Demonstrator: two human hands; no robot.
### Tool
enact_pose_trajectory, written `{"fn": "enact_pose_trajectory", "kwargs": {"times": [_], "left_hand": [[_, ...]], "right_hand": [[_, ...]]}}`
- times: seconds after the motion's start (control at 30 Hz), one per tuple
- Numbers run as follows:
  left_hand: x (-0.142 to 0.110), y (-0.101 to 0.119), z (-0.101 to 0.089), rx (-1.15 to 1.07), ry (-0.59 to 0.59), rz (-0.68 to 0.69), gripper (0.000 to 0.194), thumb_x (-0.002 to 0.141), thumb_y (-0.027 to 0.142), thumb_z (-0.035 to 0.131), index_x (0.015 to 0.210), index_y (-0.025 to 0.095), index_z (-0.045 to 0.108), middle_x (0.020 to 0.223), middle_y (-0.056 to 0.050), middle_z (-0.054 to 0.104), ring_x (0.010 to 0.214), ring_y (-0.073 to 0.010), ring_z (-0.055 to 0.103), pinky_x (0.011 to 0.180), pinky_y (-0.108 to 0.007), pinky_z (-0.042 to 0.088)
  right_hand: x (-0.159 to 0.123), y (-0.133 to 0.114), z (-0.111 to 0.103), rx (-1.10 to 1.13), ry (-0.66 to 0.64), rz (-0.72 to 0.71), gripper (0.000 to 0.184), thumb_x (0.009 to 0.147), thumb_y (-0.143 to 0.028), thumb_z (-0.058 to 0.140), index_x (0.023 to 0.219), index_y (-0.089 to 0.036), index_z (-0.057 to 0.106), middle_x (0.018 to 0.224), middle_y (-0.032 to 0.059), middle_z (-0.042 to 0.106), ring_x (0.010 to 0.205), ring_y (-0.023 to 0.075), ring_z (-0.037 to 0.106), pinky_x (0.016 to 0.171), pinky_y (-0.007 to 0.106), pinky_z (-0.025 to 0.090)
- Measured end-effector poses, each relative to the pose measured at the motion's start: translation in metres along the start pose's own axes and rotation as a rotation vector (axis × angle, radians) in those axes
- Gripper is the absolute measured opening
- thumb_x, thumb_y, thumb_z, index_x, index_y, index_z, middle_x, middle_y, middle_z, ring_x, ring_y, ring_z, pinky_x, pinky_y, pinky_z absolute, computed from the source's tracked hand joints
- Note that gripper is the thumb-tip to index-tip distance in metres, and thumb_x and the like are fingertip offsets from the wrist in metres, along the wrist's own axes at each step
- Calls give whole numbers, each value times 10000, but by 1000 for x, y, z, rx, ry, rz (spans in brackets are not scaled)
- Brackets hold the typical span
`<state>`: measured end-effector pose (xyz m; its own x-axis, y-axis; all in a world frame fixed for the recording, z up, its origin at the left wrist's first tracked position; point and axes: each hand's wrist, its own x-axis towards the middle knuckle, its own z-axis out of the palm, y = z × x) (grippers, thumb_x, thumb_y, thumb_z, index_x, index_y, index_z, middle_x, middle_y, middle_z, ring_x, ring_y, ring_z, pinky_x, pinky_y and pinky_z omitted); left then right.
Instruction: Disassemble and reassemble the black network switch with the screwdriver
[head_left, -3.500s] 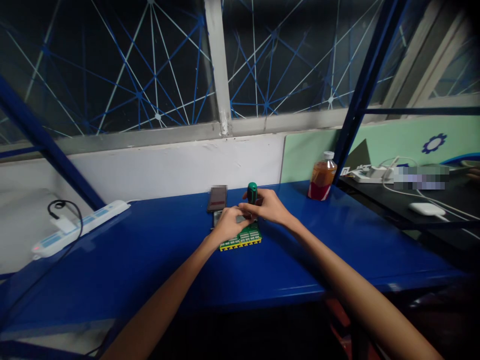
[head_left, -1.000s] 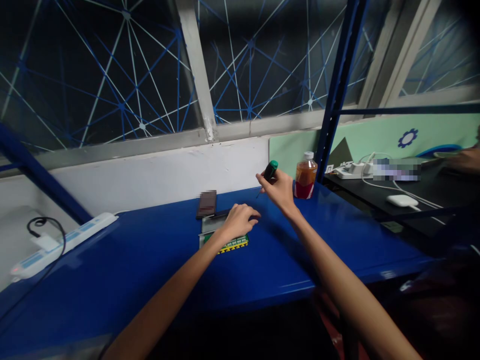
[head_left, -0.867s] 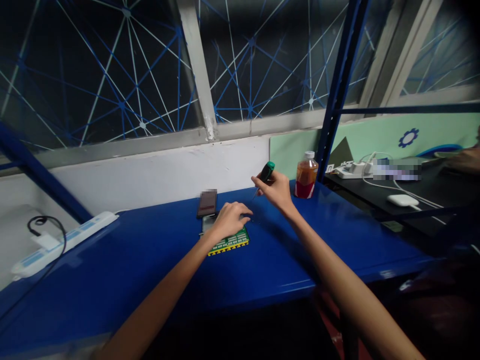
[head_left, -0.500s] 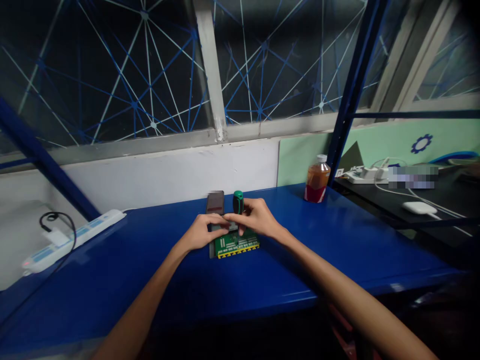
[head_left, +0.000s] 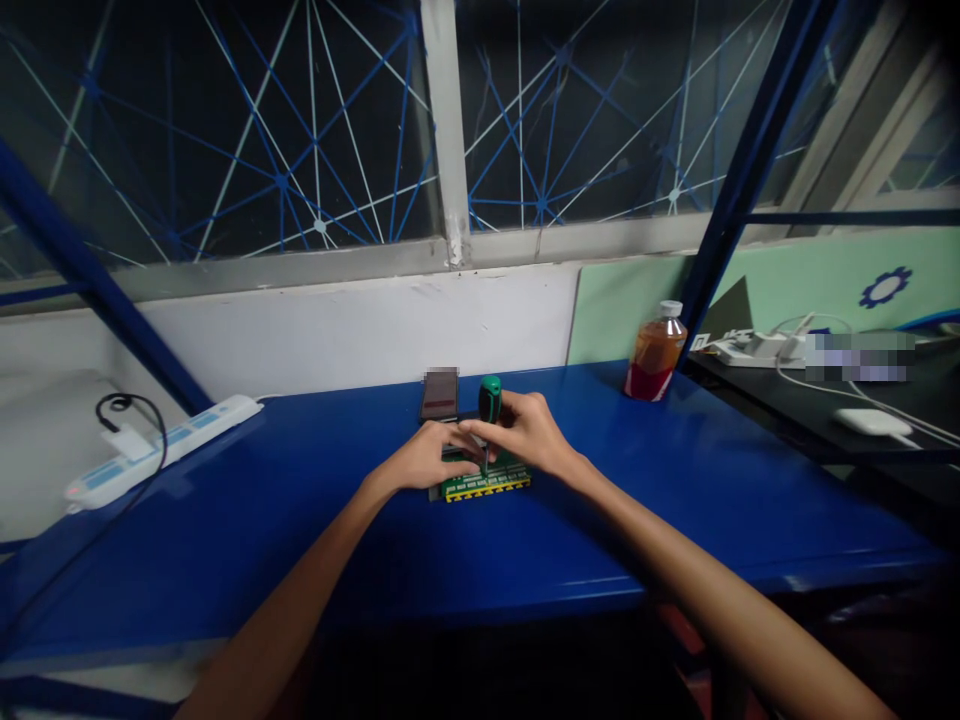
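Observation:
A screwdriver [head_left: 490, 398] with a green and black handle stands nearly upright in my right hand [head_left: 529, 432], whose fingers are closed round it. Its shaft points down at a green circuit board [head_left: 506, 474] with a yellow strip along the near edge. Over the left part of the board lies my left hand [head_left: 424, 457], thumb and fingers stretched out and apart. Its fingertips come close to the screwdriver shaft; whether they touch it I cannot tell. Both hands cover much of the board's far side. Just behind them lies a dark, flat phone-like device [head_left: 440, 396].
The board lies on a blue table [head_left: 322, 560]. A white power strip [head_left: 169, 450] with a black cable is at the left. A bottle of reddish-brown drink [head_left: 657, 355] stands back right. Beyond it, a black table [head_left: 802, 395] carries cables and a white adapter [head_left: 872, 423].
The camera view has shifted, so the scene sits further right and slightly higher. My left thumb and fingers have come nearer the screwdriver shaft. My right hand still holds the screwdriver.

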<state>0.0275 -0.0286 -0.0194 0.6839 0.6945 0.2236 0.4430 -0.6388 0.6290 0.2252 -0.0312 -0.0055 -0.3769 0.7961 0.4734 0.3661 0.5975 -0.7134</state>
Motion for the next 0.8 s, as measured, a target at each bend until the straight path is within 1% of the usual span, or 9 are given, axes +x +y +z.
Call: {"fn": "enact_pose_trajectory", "kwargs": {"times": [0.27, 0.37, 0.47, 0.57, 0.73, 0.8], "left_hand": [[0, -3, 4, -46, -10, -41, 209, 780, 203, 655, 967, 154, 733, 907, -65, 741, 861, -202, 679, 842, -319, 500], [0, -2, 5, -65, -7, -30, 207, 772, 171, 637, 955, 132, 723, 903, -68, 735, 866, -205, 672, 840, -318, 496], [1, 0, 6, -105, 17, -5, 175, 780, 190, 633, 920, 124, 715, 903, -70, 723, 857, -203, 662, 822, -312, 495], [1, 1, 8, -147, 39, -13, 162, 790, 238, 646, 885, 122, 707, 875, -68, 713, 835, -199, 655, 800, -310, 499], [0, -4, 11, -192, 34, -65, 178, 774, 276, 683, 853, 118, 706, 841, -67, 717, 838, -207, 654, 795, -306, 500], [0, -6, 12, -214, 42, -93, 191, 764, 283, 697, 860, 118, 709, 839, -68, 724, 829, -208, 660, 787, -304, 505]], "right_hand": [[-1, 2, 2, -51, -4, -59, 389, 798, -543, 595, 662, -187, 517, 535, 2, 594, 526, 132, 548, 478, 257, 366], [0, 3, 3, -53, -5, -77, 395, 792, -542, 604, 661, -179, 519, 521, 0, 581, 511, 126, 536, 468, 255, 347], [1, 2, 2, -32, -64, -92, 377, 802, -526, 603, 694, -170, 543, 536, 0, 583, 518, 127, 538, 475, 256, 349], [2, 0, 1, -7, -102, -101, 339, 817, -501, 595, 749, -172, 546, 552, -10, 574, 513, 122, 527, 472, 253, 346], [1, -2, 3, 6, -35, -148, 300, 778, -449, 647, 776, -198, 483, 518, -66, 483, 466, 99, 476, 434, 236, 312], [0, -3, 3, 27, -18, -147, 303, 765, -443, 660, 787, -202, 477, 517, -72, 481, 460, 100, 489, 434, 233, 328]]}}
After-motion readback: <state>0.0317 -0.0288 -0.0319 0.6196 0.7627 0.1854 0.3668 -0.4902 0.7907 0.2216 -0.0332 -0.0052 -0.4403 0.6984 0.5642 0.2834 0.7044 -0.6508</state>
